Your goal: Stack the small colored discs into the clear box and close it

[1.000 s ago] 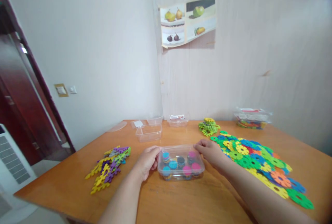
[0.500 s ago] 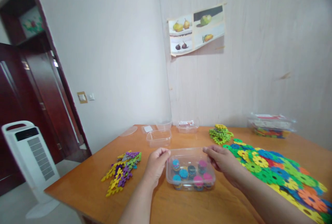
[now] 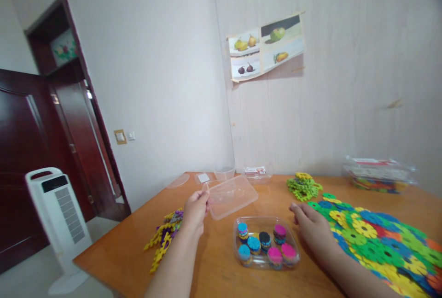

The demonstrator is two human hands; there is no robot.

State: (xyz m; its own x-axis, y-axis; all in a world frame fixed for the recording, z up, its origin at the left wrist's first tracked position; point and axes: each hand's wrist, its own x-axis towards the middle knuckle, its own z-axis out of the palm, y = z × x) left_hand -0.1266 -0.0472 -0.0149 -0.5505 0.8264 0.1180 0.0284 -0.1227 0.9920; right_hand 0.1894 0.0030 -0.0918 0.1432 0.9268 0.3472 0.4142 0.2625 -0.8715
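Observation:
A clear plastic container point(image 3: 292, 248) sits uncovered on the wooden table point(image 3: 221, 270), holding several small stacks of coloured discs in blue, pink and black. My left hand point(image 3: 195, 210) pinches the corner of the clear lid point(image 3: 232, 195) and holds it up in the air, above and left of the container. My right hand point(image 3: 312, 229) rests on the table by the container's right side, fingers curled loosely and holding nothing.
A pile of yellow and purple interlocking pieces point(image 3: 165, 236) lies at left. Many flower-shaped discs point(image 3: 376, 238) cover the right side, with a green stack point(image 3: 303, 186) behind. Clear tubs point(image 3: 256, 174) and a full box point(image 3: 378, 176) line the back wall. A white fan heater point(image 3: 60, 215) stands on the floor.
The lid has come off the container: my left hand lifted it up and to the left. My right hand let go and dropped to the table. The view swung left.

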